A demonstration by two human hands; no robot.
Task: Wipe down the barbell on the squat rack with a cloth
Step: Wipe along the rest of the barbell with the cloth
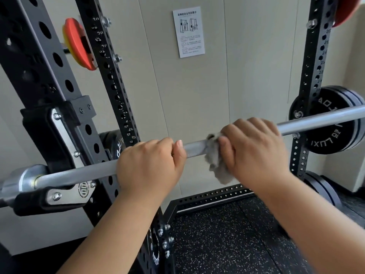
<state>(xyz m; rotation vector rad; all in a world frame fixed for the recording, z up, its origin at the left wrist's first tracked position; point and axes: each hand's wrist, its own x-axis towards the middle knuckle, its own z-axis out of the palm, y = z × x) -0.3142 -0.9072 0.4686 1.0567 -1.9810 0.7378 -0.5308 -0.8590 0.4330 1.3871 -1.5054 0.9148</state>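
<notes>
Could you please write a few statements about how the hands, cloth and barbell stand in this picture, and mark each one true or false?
1. The right hand presses a grey cloth against the barbell. True.
2. The left hand holds the cloth. False: it grips the bare bar, left of the cloth.
3. The barbell lies on the floor. False: it rests in the rack's hook.
4. A black weight plate hangs on the right upright. True.
5. A red plate sits high on the left. True.
</notes>
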